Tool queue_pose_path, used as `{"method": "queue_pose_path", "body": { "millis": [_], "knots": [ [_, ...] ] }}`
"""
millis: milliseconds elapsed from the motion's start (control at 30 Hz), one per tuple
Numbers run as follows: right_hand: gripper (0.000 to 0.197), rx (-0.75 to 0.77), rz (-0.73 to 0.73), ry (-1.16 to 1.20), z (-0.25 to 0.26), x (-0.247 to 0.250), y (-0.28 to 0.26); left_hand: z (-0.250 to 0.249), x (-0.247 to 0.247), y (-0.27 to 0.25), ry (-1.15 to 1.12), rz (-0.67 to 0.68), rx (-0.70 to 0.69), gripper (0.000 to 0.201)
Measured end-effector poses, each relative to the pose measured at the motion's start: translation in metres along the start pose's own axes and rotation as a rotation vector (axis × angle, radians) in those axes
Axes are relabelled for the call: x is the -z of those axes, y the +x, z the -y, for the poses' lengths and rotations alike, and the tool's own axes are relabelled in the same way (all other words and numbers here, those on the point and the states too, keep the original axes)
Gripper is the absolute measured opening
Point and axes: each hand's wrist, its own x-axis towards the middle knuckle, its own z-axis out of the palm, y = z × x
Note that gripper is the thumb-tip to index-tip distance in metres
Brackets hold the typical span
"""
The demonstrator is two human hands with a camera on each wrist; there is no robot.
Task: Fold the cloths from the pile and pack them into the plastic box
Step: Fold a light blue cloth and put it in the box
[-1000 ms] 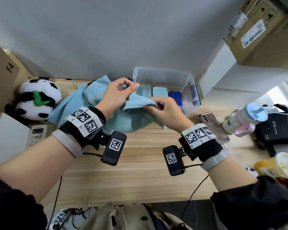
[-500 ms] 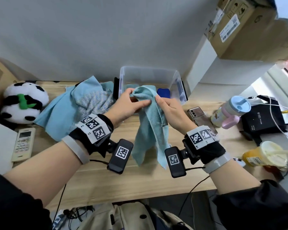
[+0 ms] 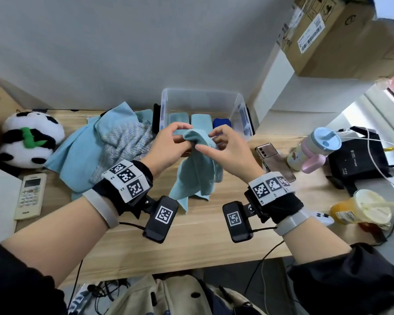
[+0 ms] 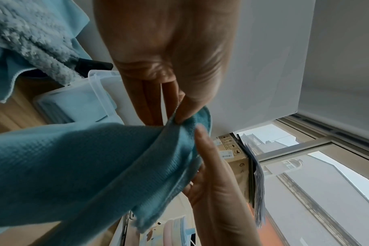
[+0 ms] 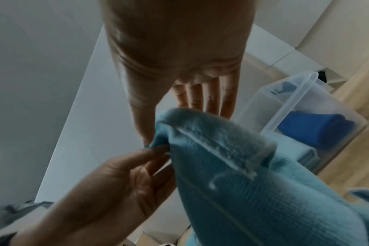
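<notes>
Fingers (image 3: 180, 129) of both my hands pinch the teal cloth's (image 3: 197, 176) bunched top; risk: uneven corners, crooked fold.

The teal cloth (image 3: 196, 169) hides the inner fingers of both hands in the head view, so how far they wrap around it cannot be told. In the left wrist view the cloth runs out of the picture at the left edge, and in the right wrist view its top fold (image 5: 213, 133) is blurred. The plastic box (image 3: 241, 110) is partly covered by the hands; the folded cloths inside show only their near ends. The pile of cloths (image 3: 96, 151) hides the bench behind it. The cardboard box (image 3: 341, 35) is cut by the top edge.
</notes>
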Motion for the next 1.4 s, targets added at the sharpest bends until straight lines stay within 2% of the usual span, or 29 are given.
{"method": "queue_pose_path", "body": {
  "millis": [67,133,233,300,400,500,533,633,700,833,933,1067,1200,1300,1400],
  "knots": [
    [0.022,0.007,-0.021,-0.089,-0.004,-0.007,0.0,0.004,-0.003,0.001,0.035,-0.011,-0.026,0.027],
    [0.011,0.0,-0.061,-0.128,-0.006,-0.008,0.001,0.01,0.0,0.003,0.061,-0.079,-0.029,0.024],
    [0.018,-0.057,-0.14,-0.103,-0.011,0.0,0.001,0.019,0.01,0.006,0.112,-0.194,0.005,0.021],
    [0.022,-0.075,-0.202,-0.061,-0.014,0.007,0.003,0.024,0.017,0.006,0.161,-0.199,0.029,0.018],
    [0.031,-0.058,-0.306,-0.065,-0.019,0.016,0.006,0.026,0.022,0.002,0.235,-0.066,0.026,0.009],
    [0.03,-0.074,-0.421,-0.021,-0.018,0.027,0.011,0.03,0.025,-0.004,0.253,0.118,0.059,0.029],
    [0.032,-0.072,-0.468,-0.014,-0.018,0.031,0.013,0.032,0.026,-0.005,0.26,0.164,0.069,0.029],
    [0.034,-0.054,-0.575,0.018,-0.02,0.048,0.02,0.04,0.034,-0.005,0.262,0.206,0.116,0.026],
    [0.028,-0.073,-0.607,-0.013,-0.024,0.059,0.024,0.045,0.04,-0.002,0.181,0.136,0.134,0.028],
    [0.024,-0.101,-0.613,-0.034,-0.036,0.072,0.024,0.044,0.051,0.007,0.0,-0.088,0.111,0.014],
    [0.025,-0.134,-0.594,-0.047,-0.045,0.079,0.024,0.034,0.058,0.017,-0.142,-0.157,0.097,0.008],
    [0.025,-0.15,-0.581,-0.054,-0.044,0.09,0.027,0.009,0.059,0.028,-0.261,-0.156,0.014,0.007],
    [0.039,-0.136,-0.562,0.13,-0.024,0.103,0.031,-0.032,0.049,0.032,-0.418,-0.124,-0.07,0.01],
    [0.03,-0.087,-0.569,0.314,-0.009,0.116,0.027,-0.057,0.046,0.032,-0.542,-0.062,-0.136,0.016],
    [0.023,-0.063,-0.573,0.485,-0.001,0.117,0.013,-0.058,0.048,0.028,-0.546,-0.032,-0.15,0.014]
  ]
}}
